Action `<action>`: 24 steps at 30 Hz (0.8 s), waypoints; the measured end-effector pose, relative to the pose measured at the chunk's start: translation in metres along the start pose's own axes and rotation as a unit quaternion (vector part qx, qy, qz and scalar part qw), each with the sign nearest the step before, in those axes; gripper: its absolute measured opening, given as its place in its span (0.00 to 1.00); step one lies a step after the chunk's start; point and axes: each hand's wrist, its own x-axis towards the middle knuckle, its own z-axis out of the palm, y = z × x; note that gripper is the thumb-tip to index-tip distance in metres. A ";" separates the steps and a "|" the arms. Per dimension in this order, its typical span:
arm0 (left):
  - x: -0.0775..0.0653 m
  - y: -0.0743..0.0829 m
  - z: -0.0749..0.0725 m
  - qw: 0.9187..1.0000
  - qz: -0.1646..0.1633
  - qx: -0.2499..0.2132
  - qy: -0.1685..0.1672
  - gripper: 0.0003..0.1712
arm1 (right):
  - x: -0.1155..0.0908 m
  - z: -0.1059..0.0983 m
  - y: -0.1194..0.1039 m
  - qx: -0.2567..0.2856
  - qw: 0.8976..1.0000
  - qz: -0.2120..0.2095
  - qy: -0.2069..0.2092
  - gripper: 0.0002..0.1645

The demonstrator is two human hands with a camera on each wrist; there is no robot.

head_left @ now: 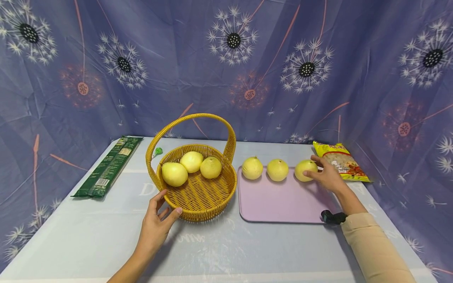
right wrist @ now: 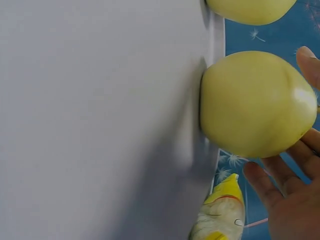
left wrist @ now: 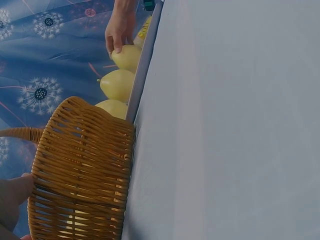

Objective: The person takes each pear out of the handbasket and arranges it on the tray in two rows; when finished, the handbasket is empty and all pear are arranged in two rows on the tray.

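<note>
A brown woven basket (head_left: 198, 215) with a tall arched handle holds several yellow-green pomelos, one of them a pomelo (head_left: 174, 174) at its left side. My left hand (head_left: 155, 222) touches the basket's front left side with spread thumb and fingers; in the left wrist view its thumb (left wrist: 21, 187) lies against the weave. Three pomelos stand in a row along the back of a pink tray (head_left: 283, 202). At the rightmost pomelo (right wrist: 257, 105) is my right hand (head_left: 327, 175), thumb and fingers spread about it. Whether those fingers press on it is hard to tell.
Behind the tray's right end lies a yellow snack bag (head_left: 341, 161). A long green packet (head_left: 109, 167) lies at the table's left, and a small green item (head_left: 158, 151) sits behind the basket. Flower-patterned cloth (head_left: 177, 70) hangs along the table's back and sides.
</note>
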 end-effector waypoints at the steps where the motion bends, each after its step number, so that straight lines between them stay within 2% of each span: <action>1: 0.000 0.000 0.000 1.000 0.000 0.000 0.000 0.43 | 0.000 -0.001 -0.001 -0.001 1.000 -0.001 0.000 0.55; 8: 0.000 0.000 0.000 1.000 0.003 0.000 -0.002 0.45 | -0.005 -0.004 -0.015 -0.005 1.000 -0.013 0.009 0.54; 24: 0.000 0.000 -0.001 1.000 -0.002 -0.001 -0.002 0.45 | -0.021 -0.001 -0.063 0.016 0.995 -0.095 0.030 0.47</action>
